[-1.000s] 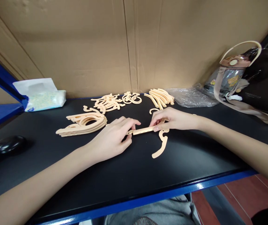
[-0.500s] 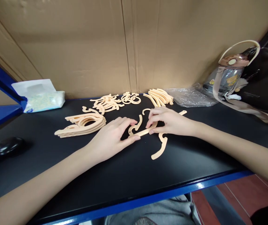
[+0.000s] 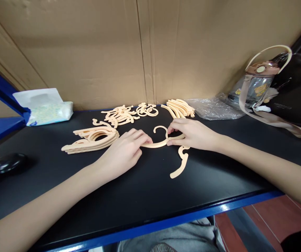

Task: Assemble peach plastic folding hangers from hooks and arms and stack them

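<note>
A pale peach plastic hanger (image 3: 154, 144), with a curved arm and an open round hook, lies low over the black table between my hands. My left hand (image 3: 128, 148) is closed around the left end of that arm, which its fingers hide. With thumb and fingers, my right hand (image 3: 188, 134) pinches the hanger where the hook meets the arms, covering part of the joint. Just below my right hand, a loose curved hanger piece (image 3: 179, 166) with a notched upper end lies on the table.
Left of my hands sits a stack of folded hangers (image 3: 94, 140). Behind are piles of small end pieces (image 3: 120, 115), hooks (image 3: 147, 110) and arms (image 3: 179, 108). A clear plastic bag (image 3: 216, 108), a strapped bottle (image 3: 258, 84), a tissue pack (image 3: 49, 112) and a black object (image 3: 8, 163) lie around.
My left hand has curled in over the hanger's left end, and the small curved piece there is now out of sight. The arm has swung and the hook shows more fully.
</note>
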Available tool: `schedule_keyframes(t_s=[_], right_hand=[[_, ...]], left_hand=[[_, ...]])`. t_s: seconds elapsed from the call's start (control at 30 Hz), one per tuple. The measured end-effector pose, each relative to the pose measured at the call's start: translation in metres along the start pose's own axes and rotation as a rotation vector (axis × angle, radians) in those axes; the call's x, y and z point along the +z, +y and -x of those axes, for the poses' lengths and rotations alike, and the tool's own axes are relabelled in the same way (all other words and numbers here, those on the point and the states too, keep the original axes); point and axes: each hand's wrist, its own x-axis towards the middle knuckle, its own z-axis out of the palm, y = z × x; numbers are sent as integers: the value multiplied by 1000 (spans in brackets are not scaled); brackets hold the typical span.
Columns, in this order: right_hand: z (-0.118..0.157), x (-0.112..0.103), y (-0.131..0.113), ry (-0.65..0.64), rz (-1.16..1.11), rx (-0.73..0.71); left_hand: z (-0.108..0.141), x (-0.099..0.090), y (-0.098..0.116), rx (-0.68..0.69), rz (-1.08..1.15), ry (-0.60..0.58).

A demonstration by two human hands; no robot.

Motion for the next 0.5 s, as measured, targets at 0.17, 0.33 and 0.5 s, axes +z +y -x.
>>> schedule_keyframes(t_s=[0.17, 0.33, 0.5], right_hand=[[1, 0, -4, -68, -116, -184], [4, 5, -10, -114, -226, -278], [5, 3, -17, -166, -254, -381]], left_hand=[[0, 3, -3, -116, 4, 95], [1, 6, -2, -196, 80, 130], [1, 6, 1, -193, -12, 193]])
